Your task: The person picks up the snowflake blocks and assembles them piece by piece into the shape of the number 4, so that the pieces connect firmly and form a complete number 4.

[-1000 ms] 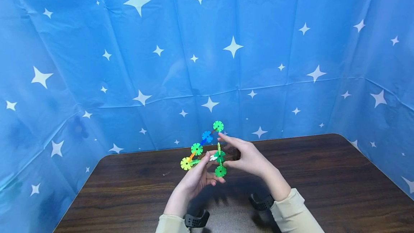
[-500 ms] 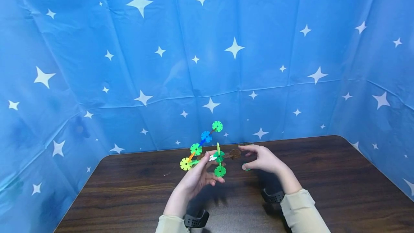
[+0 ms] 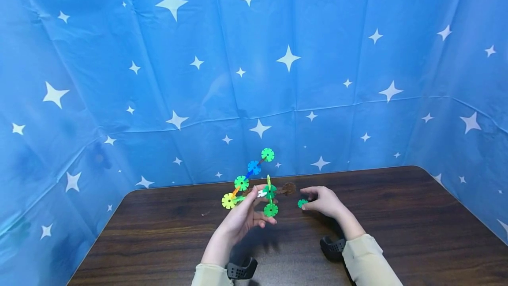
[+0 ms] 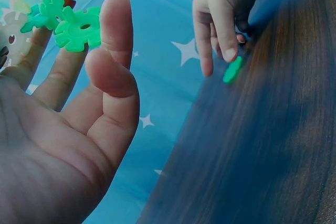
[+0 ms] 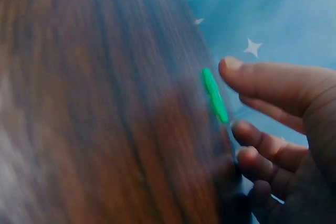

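My left hand (image 3: 240, 220) grips a construction of linked notched plastic discs (image 3: 240, 183), its thumb in front and fingers behind. The chain climbs from a yellow disc (image 3: 228, 201) past a blue disc (image 3: 254, 167) to a bright green one at the top. A green disc (image 3: 270, 210) hangs at its lower right end, and a brown disc (image 3: 289, 189) juts out to the right. In the right wrist view, a loose green disc (image 5: 214, 96) lies edge-on to the camera at the tabletop. My right hand (image 3: 326, 202) hovers over it, thumb and fingers spread, fingertips right by its edge.
The dark wood-grain table (image 3: 416, 215) has rounded far corners. A blue curtain (image 3: 222, 47) with white stars stands behind it and on both sides. Black bands (image 3: 242, 269) sit at both wrists, below light sleeves.
My right hand has moved right and down, away from the construction to the loose green disc, which has come into view. The left hand and the construction have hardly moved.
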The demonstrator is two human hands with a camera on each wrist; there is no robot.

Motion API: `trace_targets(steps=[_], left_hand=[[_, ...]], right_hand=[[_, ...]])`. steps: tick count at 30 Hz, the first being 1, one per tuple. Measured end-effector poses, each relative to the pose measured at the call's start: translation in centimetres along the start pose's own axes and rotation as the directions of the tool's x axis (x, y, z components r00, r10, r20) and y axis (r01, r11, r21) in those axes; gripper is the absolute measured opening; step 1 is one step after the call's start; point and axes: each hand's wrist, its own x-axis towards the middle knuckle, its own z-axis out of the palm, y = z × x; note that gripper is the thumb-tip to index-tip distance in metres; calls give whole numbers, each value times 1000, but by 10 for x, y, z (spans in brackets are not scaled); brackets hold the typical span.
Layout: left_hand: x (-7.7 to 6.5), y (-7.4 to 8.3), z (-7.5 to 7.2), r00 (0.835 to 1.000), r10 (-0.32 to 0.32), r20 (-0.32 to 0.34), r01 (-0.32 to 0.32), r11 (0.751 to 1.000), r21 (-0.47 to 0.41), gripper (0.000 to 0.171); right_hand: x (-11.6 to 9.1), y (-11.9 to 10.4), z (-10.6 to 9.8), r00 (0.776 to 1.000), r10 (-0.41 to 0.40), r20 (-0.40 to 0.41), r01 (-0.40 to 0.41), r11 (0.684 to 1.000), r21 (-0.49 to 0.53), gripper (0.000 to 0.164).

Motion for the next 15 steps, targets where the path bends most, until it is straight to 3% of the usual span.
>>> trace_targets(steps=[15], left_hand=[[0, 0, 1, 1000, -15, 0, 15, 1000, 3, 70]], right_hand=[[2, -4, 9, 994, 101, -37, -104, 991, -87, 24]])
